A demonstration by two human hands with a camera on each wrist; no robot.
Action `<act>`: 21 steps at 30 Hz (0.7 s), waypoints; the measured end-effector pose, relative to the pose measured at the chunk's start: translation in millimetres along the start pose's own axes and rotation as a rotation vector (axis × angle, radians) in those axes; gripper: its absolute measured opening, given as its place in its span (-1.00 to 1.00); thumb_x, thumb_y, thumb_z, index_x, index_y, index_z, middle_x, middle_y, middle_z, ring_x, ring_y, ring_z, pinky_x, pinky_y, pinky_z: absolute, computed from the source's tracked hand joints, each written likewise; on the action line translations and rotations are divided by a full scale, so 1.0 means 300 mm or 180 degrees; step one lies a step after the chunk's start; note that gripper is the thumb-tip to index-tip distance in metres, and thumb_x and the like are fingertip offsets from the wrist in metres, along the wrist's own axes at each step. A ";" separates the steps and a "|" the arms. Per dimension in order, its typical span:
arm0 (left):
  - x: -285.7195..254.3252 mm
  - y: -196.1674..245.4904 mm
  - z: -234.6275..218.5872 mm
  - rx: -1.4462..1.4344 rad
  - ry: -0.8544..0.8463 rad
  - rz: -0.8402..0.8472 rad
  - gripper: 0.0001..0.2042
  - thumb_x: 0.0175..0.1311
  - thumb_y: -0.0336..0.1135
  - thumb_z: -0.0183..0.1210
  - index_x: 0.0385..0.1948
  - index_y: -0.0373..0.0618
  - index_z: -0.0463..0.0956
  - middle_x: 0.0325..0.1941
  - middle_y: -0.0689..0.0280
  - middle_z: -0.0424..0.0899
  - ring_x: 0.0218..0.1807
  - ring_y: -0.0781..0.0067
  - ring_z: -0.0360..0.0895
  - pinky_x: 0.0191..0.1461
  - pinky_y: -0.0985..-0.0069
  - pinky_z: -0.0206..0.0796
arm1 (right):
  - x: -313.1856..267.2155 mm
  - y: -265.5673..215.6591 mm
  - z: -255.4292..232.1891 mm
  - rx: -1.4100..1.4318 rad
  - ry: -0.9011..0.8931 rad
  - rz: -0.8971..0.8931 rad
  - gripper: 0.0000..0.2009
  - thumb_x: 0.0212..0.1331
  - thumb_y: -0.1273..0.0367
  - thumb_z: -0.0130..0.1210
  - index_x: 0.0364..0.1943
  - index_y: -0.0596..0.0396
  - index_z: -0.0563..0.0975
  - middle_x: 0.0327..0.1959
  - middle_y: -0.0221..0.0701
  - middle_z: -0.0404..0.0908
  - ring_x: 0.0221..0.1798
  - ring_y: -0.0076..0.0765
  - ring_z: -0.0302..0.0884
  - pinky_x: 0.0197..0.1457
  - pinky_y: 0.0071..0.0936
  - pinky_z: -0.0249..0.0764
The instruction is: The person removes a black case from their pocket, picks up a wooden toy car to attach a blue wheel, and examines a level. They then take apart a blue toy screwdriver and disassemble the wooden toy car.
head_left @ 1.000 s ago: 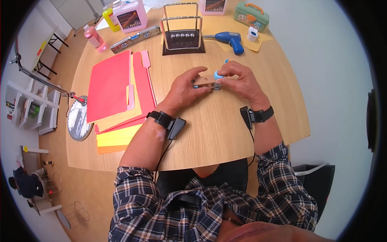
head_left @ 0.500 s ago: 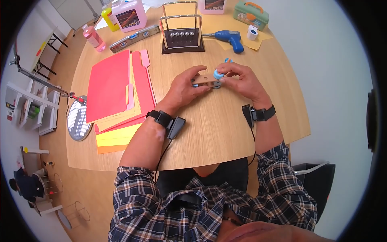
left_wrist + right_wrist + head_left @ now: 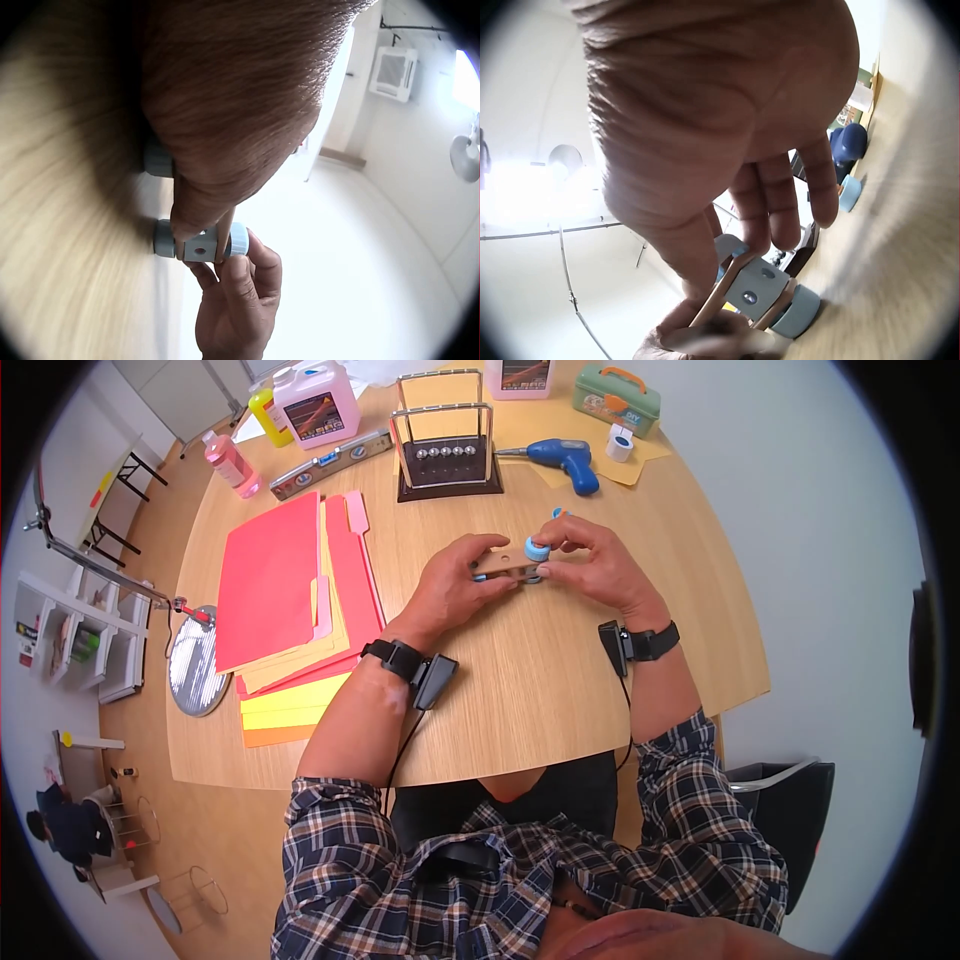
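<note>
A small assembly of wooden strips (image 3: 500, 559) with blue-grey parts is held low over the table between both hands. The left hand (image 3: 455, 582) grips its left end, thumb in front and fingers behind. At the right end the right hand (image 3: 598, 568) pinches a light blue round cap (image 3: 537, 549) with thumb and index finger. In the left wrist view a grey-blue block (image 3: 200, 248) sits between the strips, with round caps outside them. The right wrist view shows this block (image 3: 756, 288) with two holes. Another blue piece (image 3: 850, 193) lies on the table beyond the right hand.
A Newton's cradle (image 3: 450, 460) stands behind the hands, with a blue drill (image 3: 562, 459) to its right. Red and yellow folders (image 3: 270, 585) lie at the left. Farther back are a level (image 3: 332, 465), bottles, a green toolbox (image 3: 615, 400) and a white roll (image 3: 619, 448).
The view has shifted slightly. The right hand's fingers have changed position around the blue cap, while the left hand keeps its grip on the wooden strips.
</note>
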State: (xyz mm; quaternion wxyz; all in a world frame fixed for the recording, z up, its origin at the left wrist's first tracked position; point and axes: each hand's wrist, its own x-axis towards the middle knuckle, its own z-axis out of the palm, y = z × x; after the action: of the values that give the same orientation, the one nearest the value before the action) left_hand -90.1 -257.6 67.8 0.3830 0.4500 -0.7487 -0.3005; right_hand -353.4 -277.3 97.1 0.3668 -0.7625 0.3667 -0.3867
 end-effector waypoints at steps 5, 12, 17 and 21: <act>-0.001 0.001 0.001 -0.0111 -0.0074 -0.0014 -0.58 0.24 -0.35 0.57 0.11 -0.20 0.70 -0.02 0.18 0.78 0.04 0.29 0.72 0.19 0.38 0.54 | -0.001 0.007 0.006 -0.0037 -0.0045 0.0125 -0.72 0.18 0.49 0.45 -0.02 0.07 0.71 -0.12 -0.51 0.75 0.03 -0.43 0.67 0.16 -0.41 0.52; -0.003 0.004 -0.003 -0.0003 -0.0085 -0.0011 -0.59 0.23 -0.33 0.59 0.08 -0.21 0.71 -0.05 0.19 0.79 0.00 0.30 0.73 0.13 0.39 0.54 | 0.002 0.025 0.030 0.0274 0.0010 0.0179 -0.73 0.21 0.56 0.41 -0.01 0.13 0.68 -0.16 -0.45 0.74 -0.07 -0.46 0.68 0.11 -0.42 0.62; -0.003 0.011 -0.005 0.0094 -0.0058 0.0034 -0.60 0.23 -0.32 0.59 0.06 -0.21 0.71 -0.06 0.18 0.78 -0.02 0.29 0.73 0.11 0.39 0.54 | 0.003 0.040 0.038 0.0241 0.0034 0.0223 -0.74 0.19 0.59 0.43 -0.05 0.16 0.70 -0.20 -0.49 0.72 -0.10 -0.52 0.65 0.06 -0.48 0.62; -0.004 0.020 -0.006 0.0108 -0.0043 -0.0037 -0.61 0.24 -0.31 0.59 0.05 -0.21 0.71 -0.07 0.18 0.78 -0.02 0.28 0.73 0.11 0.39 0.54 | 0.005 0.030 0.055 0.0375 0.0187 0.0104 -0.76 0.16 0.60 0.45 -0.08 0.18 0.72 -0.22 -0.52 0.73 -0.12 -0.55 0.63 0.04 -0.51 0.60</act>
State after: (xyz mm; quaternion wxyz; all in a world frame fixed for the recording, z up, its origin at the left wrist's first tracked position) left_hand -90.9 -254.3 73.3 0.3685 0.4587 -0.7536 -0.2930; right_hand -341.2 -278.0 82.9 0.4064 -0.7219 0.3663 -0.4238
